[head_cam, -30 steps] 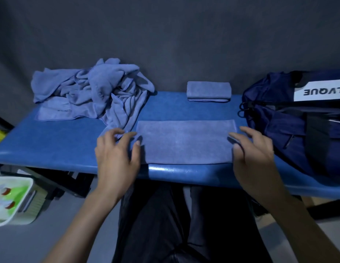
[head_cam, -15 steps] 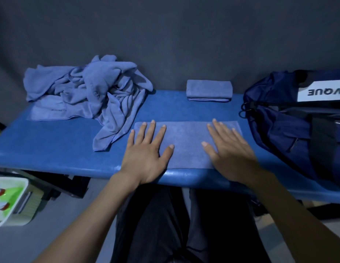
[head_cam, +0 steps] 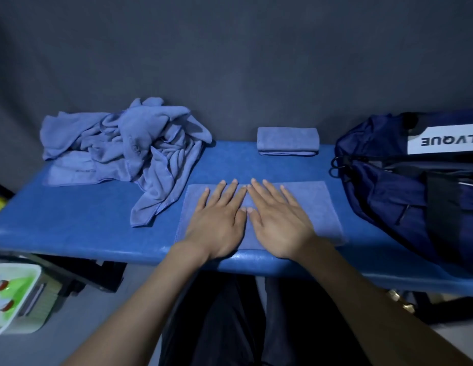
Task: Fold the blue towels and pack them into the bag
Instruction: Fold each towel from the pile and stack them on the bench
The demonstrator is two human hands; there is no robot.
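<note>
A half-folded blue towel [head_cam: 318,207] lies flat at the near edge of the blue table [head_cam: 71,225]. My left hand [head_cam: 219,220] and my right hand [head_cam: 277,220] press on its middle side by side, fingers straight, thumbs almost touching. A small, fully folded towel [head_cam: 287,141] sits at the back of the table. A crumpled heap of blue towels [head_cam: 129,149] lies at the back left. The dark navy bag [head_cam: 415,196] with a white label stands on the right end, its top unzipped.
A dark grey wall runs behind the table. On the floor at lower left stands a white tub [head_cam: 10,294] with green and red contents. My dark-trousered legs [head_cam: 230,326] are under the table's near edge.
Both hands slid inward over the flat towel from its two ends to its middle, where they now lie side by side. The towel stayed in place.
</note>
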